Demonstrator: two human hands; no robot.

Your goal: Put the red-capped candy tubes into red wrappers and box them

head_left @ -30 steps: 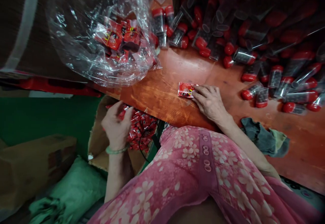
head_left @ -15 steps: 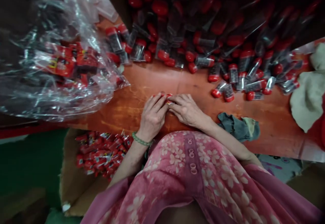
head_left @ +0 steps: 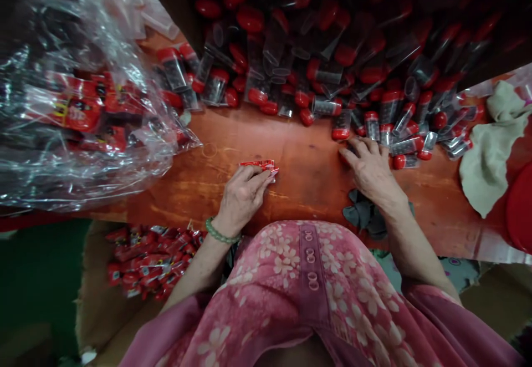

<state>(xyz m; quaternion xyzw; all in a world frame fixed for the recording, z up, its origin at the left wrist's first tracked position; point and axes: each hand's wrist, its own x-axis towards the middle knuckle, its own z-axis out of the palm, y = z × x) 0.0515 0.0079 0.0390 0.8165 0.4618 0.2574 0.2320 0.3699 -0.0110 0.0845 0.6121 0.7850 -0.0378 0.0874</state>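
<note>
My left hand (head_left: 245, 192), with a green bead bracelet (head_left: 222, 231) at its wrist, pinches a small red printed packet (head_left: 260, 164) just above the table. The packet's lower part is hidden behind the fingers. Further right, my right hand (head_left: 371, 172) reaches over the near edge of a heap of clear tubes with red caps (head_left: 341, 128). Its fingers are spread and bent downward, and whatever lies under them is hidden. Beneath that wrist is a dark grey cloth (head_left: 363, 214).
A clear plastic bag (head_left: 137, 170) with red printed packets lies at left. Below the table edge, a cardboard box (head_left: 97, 278) holds many red wrapped pieces (head_left: 153, 261). A pale cloth (head_left: 484, 162) and a red round object (head_left: 520, 209) are at right. The wooden table (head_left: 257, 131) runs across.
My right hand has left the packet and moved right to the capped tubes, covering the nearest ones. My left hand keeps the packet, slightly lower and left. The view has shifted slightly.
</note>
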